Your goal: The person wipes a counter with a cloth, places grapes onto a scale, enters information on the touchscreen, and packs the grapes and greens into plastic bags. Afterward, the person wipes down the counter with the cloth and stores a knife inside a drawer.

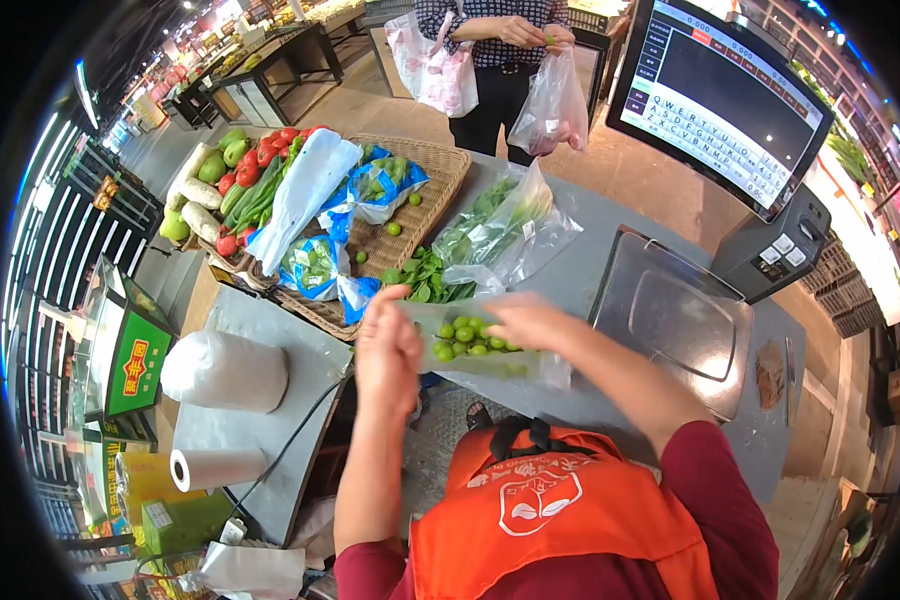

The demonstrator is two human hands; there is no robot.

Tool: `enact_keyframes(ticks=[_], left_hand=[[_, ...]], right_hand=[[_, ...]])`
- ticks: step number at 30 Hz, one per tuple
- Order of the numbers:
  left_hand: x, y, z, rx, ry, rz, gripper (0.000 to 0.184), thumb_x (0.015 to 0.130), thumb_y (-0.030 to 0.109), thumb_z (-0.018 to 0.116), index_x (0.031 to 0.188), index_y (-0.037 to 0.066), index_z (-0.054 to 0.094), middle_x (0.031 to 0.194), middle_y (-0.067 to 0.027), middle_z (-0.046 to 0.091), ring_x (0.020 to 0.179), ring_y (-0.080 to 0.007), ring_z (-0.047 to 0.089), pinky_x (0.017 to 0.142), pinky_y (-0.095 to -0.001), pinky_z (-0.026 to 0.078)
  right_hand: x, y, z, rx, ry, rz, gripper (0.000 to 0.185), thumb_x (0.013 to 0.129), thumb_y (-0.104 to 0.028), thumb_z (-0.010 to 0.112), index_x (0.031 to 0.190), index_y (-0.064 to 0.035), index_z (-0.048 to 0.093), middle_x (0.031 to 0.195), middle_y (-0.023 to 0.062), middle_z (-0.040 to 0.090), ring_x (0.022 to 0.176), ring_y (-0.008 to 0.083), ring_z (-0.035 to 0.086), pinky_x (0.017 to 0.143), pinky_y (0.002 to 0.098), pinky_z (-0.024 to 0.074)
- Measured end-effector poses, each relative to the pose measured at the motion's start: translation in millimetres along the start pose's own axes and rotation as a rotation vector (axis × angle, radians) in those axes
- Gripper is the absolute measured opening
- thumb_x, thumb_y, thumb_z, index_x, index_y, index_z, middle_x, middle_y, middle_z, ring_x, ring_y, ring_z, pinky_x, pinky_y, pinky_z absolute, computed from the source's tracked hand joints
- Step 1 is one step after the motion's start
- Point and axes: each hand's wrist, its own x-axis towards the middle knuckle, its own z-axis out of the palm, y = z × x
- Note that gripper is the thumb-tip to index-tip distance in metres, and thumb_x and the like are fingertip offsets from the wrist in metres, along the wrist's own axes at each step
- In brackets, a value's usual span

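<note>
A clear plastic bag (542, 368) of round green fruit (460, 337) hangs in front of me, just over the near edge of the counter. My left hand (388, 338) is closed on the bag's left side. At the upper right of the bag is my right hand (528, 322), smeared by motion, with its fingers closed at the plastic. Beyond the bag, loose leafy greens (425, 277) lie on the counter beside another clear bag of green vegetables (500, 225).
A wicker tray (425, 160) at the back left holds produce and blue-and-white bags. A metal scale plate (670, 320) and a screen (720, 100) stand right. Left are a large white roll (225, 372) and a smaller roll (215, 468). A person (495, 50) with bags stands opposite.
</note>
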Motion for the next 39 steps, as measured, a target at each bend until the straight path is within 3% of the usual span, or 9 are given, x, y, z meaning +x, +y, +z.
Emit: enact_keyframes(ticks=[4,10,15,18,21,23,28,38,39], left_hand=[[24.0,8.1,-37.4,0.035,0.137,0.071,0.014,0.093,0.02,0.046,0.1,0.01,0.053,0.064,0.0055,0.038,0.049,-0.0036,0.027,0.044,-0.0176,0.023],[13.8,-3.1,-35.1,0.095,0.182,0.036,0.02,0.09,0.026,0.052,0.102,0.01,0.053,0.07,0.0057,0.044,0.053,-0.003,0.036,0.046,-0.0177,0.026],[-27.2,-6.0,-68.6,0.787,-0.214,-0.163,0.044,0.072,0.016,0.071,0.111,0.006,0.053,0.072,0.0063,0.046,0.066,-0.0034,0.042,0.061,-0.0189,0.035],[-46.0,-6.4,-63.7,1.183,-0.303,-0.104,0.024,0.073,0.013,0.065,0.091,-0.001,0.058,0.075,-0.0038,0.058,0.07,-0.0102,0.051,0.065,-0.0259,0.043],[-51.2,-15.1,-78.4,1.173,-0.176,-0.14,0.014,0.073,0.011,0.062,0.067,-0.001,0.058,0.058,0.0004,0.053,0.055,-0.0082,0.046,0.049,-0.0249,0.037],[-69.8,11.6,-70.8,0.91,-0.152,-0.395,0.029,0.081,0.014,0.06,0.104,-0.004,0.056,0.092,-0.0076,0.058,0.083,-0.0162,0.052,0.074,-0.0278,0.043],[-70.8,9.4,-58.7,1.002,0.016,-0.308,0.039,0.085,0.023,0.057,0.112,-0.005,0.054,0.102,-0.0098,0.059,0.091,-0.0183,0.054,0.082,-0.03,0.042],[-60.4,-1.1,-40.8,1.059,0.078,-0.116,0.033,0.085,0.021,0.058,0.107,-0.004,0.056,0.097,-0.0086,0.061,0.088,-0.0163,0.054,0.079,-0.0285,0.043],[-57.5,-14.1,-74.7,0.776,0.046,-0.121,0.016,0.076,0.011,0.06,0.088,-0.001,0.059,0.07,0.0015,0.052,0.065,-0.0061,0.046,0.057,-0.0209,0.037]], right_hand=[[-19.4,36.8,-74.3,-0.266,-0.209,0.159,0.044,0.075,-0.017,0.06,0.118,-0.013,0.05,0.112,0.0128,0.057,0.105,0.0293,0.053,0.09,0.0388,0.0423],[-61.1,9.1,-89.2,-0.15,-0.256,0.07,0.023,0.072,-0.012,0.053,0.092,-0.005,0.061,0.088,0.0173,0.062,0.085,0.0313,0.061,0.07,0.043,0.0506],[-138.0,-1.0,-33.0,-0.103,-0.319,-0.233,0.016,0.077,-0.011,0.049,0.084,-0.0056,0.062,0.089,0.0128,0.06,0.088,0.0301,0.058,0.074,0.0418,0.0486],[-173.0,0.5,-40.4,0.144,-0.298,-0.161,0.015,0.079,-0.017,0.053,0.086,-0.0069,0.062,0.092,0.0119,0.059,0.089,0.0281,0.056,0.078,0.0393,0.046],[-204.9,30.9,-77.1,0.392,0.03,-0.004,0.016,0.081,-0.018,0.054,0.088,-0.0072,0.063,0.089,0.0101,0.06,0.085,0.0279,0.057,0.075,0.0378,0.046],[-230.9,67.1,-110.3,0.424,0.314,0.351,0.019,0.081,-0.022,0.056,0.086,-0.0048,0.062,0.085,0.0073,0.064,0.077,0.0213,0.06,0.069,0.0353,0.0473],[-292.1,212.9,-167.4,1.083,1.283,0.708,0.018,0.084,-0.023,0.056,0.089,-0.0055,0.056,0.072,0.0016,0.057,0.064,0.0106,0.055,0.055,0.0226,0.0449],[-287.2,316.9,-215.4,1.236,1.487,0.904,0.018,0.076,-0.025,0.065,0.078,-0.009,0.056,0.068,0.0045,0.056,0.057,0.015,0.056,0.042,0.0288,0.0411],[-288.7,329.5,-209.7,1.199,1.57,0.906,0.014,0.076,-0.022,0.063,0.076,-0.01,0.056,0.067,0.0034,0.056,0.056,0.0154,0.055,0.04,0.0294,0.039]])
